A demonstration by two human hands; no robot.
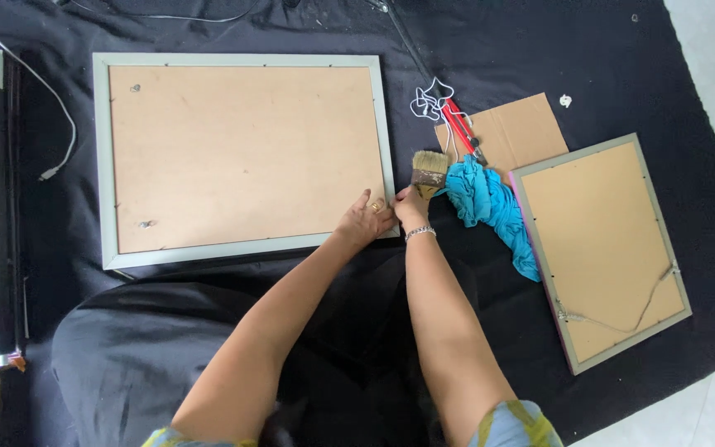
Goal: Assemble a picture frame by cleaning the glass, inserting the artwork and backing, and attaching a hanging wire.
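Large pale-green picture frame with a brown fibreboard back point(242, 157), lying face down at upper left of centre, long axis running left to right across the black cloth point(84, 331) spread on the floor. Lower right corner of that frame sitting right under both hands, so nearly no gap either way. Left hand point(366, 222) resting flat on the backing just inside the corner, fingers point(363, 204) spread and pointing up the picture. Right hand point(411, 207) touching the frame's right edge just outside it, fingers curled together on something small; whether clamped on anything, impossible to tell. Just above the right hand, a wooden-handled flat paintbrush with pale bristles point(429, 170), bristles pointing up. Right of it, a crumpled turquoise rag point(490, 207), a red-handled tool point(461, 128) on a cardboard piece point(515, 128), and further right a smaller tilted frame with a hanging wire point(602, 252).
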